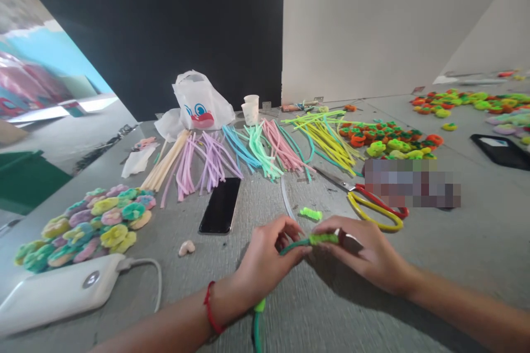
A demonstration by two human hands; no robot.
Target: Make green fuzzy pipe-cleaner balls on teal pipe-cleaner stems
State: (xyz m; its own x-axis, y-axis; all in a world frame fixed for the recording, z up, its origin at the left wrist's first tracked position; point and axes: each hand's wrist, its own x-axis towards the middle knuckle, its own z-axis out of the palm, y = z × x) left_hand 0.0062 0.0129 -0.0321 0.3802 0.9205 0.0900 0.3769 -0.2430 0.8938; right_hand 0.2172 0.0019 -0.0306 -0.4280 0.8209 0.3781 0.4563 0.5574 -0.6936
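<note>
My left hand [275,248] pinches a green pipe cleaner [295,246] between thumb and fingers. Around the pipe cleaner's right end sits a yellow-green coil [324,238], gripped by the fingertips of my right hand [364,248]. The two hands nearly meet above the table. Just beyond them lies a loose yellow-green coil [311,213]. Under my left wrist, the green strand's lower part [257,331] shows with another bit of yellow-green on it. Scissors [375,207] with red and yellow handles lie open past my right hand.
Bundles of coloured pipe cleaners [215,160] fan across the table's back. A black phone [221,207], a white power bank [62,289] with cable and pastel pipe-cleaner flowers [111,218] are leftward. Orange and green pieces [385,140] are piled at right. Behind stand paper cups [250,110] and a plastic bag [202,102].
</note>
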